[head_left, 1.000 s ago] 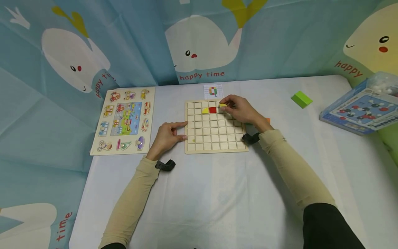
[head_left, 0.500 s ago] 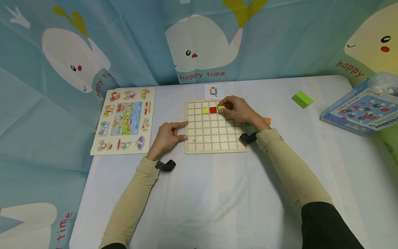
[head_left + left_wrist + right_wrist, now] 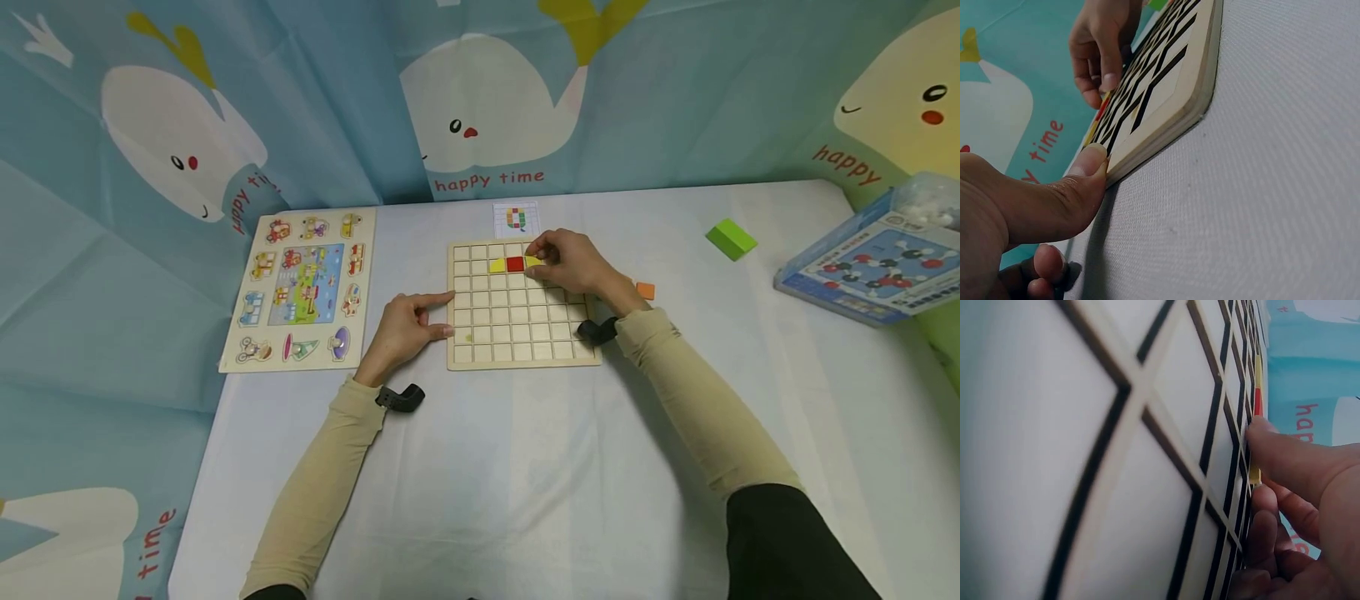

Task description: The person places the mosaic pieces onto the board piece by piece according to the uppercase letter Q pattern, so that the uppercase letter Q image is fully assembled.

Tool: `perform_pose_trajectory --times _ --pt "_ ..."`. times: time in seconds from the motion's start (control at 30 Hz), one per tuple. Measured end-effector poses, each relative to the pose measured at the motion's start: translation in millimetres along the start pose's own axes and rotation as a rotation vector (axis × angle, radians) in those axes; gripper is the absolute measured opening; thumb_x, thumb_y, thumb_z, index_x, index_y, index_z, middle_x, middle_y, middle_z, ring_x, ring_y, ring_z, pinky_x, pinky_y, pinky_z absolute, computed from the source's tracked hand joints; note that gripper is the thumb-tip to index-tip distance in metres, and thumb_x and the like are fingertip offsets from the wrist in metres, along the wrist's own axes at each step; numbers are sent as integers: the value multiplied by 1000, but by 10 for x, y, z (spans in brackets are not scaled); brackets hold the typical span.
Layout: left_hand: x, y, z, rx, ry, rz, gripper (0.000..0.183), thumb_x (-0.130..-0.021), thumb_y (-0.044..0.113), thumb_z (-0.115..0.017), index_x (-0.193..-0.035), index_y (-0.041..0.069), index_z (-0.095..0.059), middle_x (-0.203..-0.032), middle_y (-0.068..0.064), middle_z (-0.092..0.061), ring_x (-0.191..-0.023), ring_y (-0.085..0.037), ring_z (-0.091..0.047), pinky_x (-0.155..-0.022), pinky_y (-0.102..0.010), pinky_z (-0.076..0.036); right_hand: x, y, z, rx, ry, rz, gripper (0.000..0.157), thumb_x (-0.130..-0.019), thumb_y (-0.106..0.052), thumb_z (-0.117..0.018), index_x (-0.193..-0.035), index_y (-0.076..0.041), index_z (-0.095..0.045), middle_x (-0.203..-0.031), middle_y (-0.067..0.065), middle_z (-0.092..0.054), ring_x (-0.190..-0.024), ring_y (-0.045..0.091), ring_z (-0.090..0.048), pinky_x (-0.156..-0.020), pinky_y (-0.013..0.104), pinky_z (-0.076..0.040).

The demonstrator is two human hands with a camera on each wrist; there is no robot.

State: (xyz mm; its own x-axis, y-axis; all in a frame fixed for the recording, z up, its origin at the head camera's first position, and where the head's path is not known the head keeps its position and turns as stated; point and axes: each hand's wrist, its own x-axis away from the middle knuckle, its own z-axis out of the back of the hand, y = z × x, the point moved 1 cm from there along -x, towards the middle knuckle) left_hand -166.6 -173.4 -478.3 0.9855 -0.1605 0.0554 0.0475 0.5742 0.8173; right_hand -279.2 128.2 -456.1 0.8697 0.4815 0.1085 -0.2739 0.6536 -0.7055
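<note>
A square wooden grid board [image 3: 517, 365] lies on the white tablecloth in the head view. My left hand [image 3: 402, 332] is at its left edge, index finger extended and thumb tip against the rim; the left wrist view shows that thumb [image 3: 1088, 164] pressing the board's side. In the upper rows sit a yellow tile [image 3: 497, 266] with a slanted side and a red square tile [image 3: 515, 264]. Just right of the red one, my right hand [image 3: 568, 262] pinches a second yellow tile [image 3: 532, 261] between thumb and fingers, low over its cell. The fingers partly cover this tile.
Behind the board lies a pattern card [image 3: 516, 219] with a coloured figure. A knobbed picture puzzle [image 3: 358, 326] is at left. An orange tile [image 3: 645, 291] lies beyond the right wrist, a green block [image 3: 731, 240] and a blue box [image 3: 855, 292] farther right.
The right hand has moved slightly left and lowered the second yellow tile to the cell beside the red tile. The left hand keeps its place at the board's edge.
</note>
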Motion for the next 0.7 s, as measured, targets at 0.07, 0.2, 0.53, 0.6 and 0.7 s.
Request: perform_pose_trajectory --times 0.07,0.2,0.53,0.6,0.7 --pt "-1 3 0 -5 0 0 56 -85 12 -91 -138 14 -72 -63 1 -46 -60 -15 -39 -63 -28 -33 9 17 13 -5 1 -2 28 -99 -16 -76 -121 -1 -68 -110 15 -63 -99 29 -57 -92 41 -46" --pt "-6 6 0 -12 -1 -4 56 -85 12 -91 -138 14 -72 -63 0 -45 -60 -15 -38 -63 -28 -33 37 48 50 -10 9 -8 25 -100 -15 -74 -120 -2 -69 -109 15 -64 -99 29 -59 -93 42 -47" --pt "-17 2 -6 -19 -5 -1 57 -85 13 -91 -138 14 -72 -63 0 -46 -60 -15 -39 -62 -28 -33 53 51 45 -7 27 6 21 -100 -12 -72 -117 0 -71 -103 14 -65 -93 27 -60 -86 34 -47" --pt "-14 5 -2 -20 -1 -2 56 -85 13 -91 -138 14 -72 -63 0 -46 -61 -15 -39 -64 -29 -33 49 49 39 -6 34 12 20 -100 -12 -72 -116 1 -71 -102 14 -65 -92 26 -59 -84 32 -46" --pt "-11 5 0 -22 2 -3 56 -85 13 -90 -138 13 -72 -64 0 -46 -62 -16 -39 -66 -29 -33 47 50 33 -10 40 17 20 -100 -11 -72 -115 1 -71 -102 14 -65 -91 27 -59 -83 33 -46"
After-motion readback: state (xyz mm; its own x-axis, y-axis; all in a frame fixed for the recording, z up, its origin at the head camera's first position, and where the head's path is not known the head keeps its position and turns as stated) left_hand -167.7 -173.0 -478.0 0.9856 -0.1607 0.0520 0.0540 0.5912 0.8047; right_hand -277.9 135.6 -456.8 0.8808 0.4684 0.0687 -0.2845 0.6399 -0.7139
